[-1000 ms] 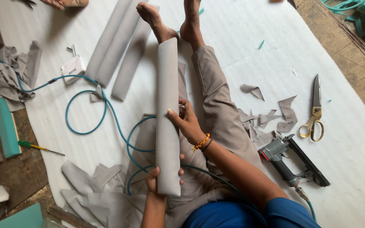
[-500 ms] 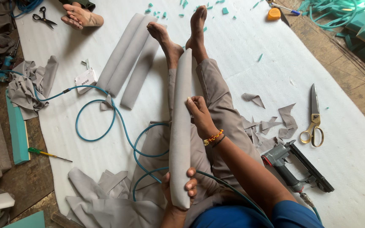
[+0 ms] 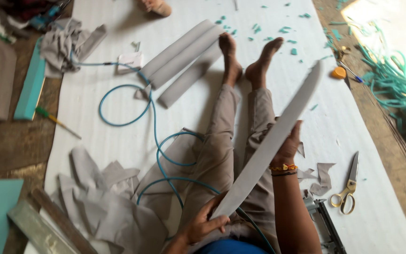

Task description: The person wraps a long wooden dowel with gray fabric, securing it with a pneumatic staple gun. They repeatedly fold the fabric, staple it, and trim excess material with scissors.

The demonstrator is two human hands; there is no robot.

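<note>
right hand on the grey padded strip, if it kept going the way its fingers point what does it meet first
The right hand points toward the feet; first would likely be the person's own foot, though depth is unclear.

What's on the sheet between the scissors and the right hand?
Head view: grey fabric scraps lie between the scissors and the right hand.

Left hand (image 3: 203,225), right hand (image 3: 288,146), fingers curled.
</note>
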